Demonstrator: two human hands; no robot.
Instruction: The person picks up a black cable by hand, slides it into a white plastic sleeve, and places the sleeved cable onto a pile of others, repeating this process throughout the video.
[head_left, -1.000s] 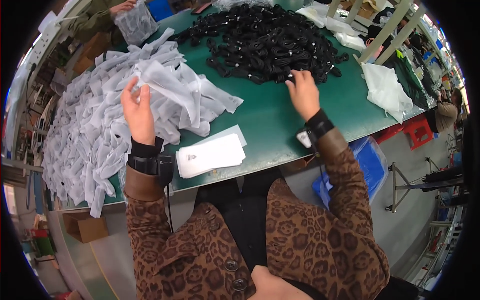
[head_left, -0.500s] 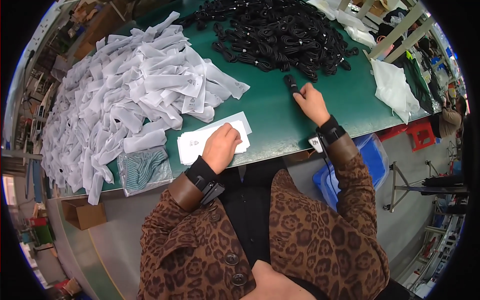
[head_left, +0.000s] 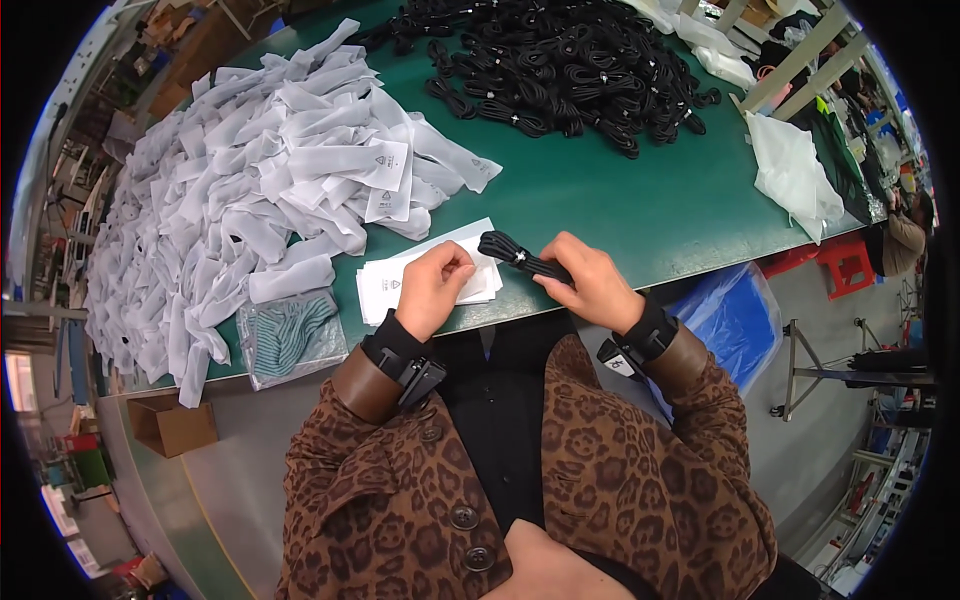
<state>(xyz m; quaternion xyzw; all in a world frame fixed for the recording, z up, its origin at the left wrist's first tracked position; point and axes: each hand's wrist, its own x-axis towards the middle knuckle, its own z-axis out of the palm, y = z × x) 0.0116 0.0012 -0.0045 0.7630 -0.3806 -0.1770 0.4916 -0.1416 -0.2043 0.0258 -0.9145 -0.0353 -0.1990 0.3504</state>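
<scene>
Left hand (head_left: 432, 292): curling over white bags (head_left: 383, 288), cannot tell whether gripping.
Right hand (head_left: 592, 284): pinching black cable (head_left: 507, 250), sitting nearer bags than before.
Cable pile (head_left: 575, 75): overrunning upper edge.

Over on the worktable (head_left: 620, 205), the pouch pile (head_left: 250, 190) lies left of the cable heap (head_left: 565, 75), the bag stack (head_left: 382, 285) before it.
</scene>
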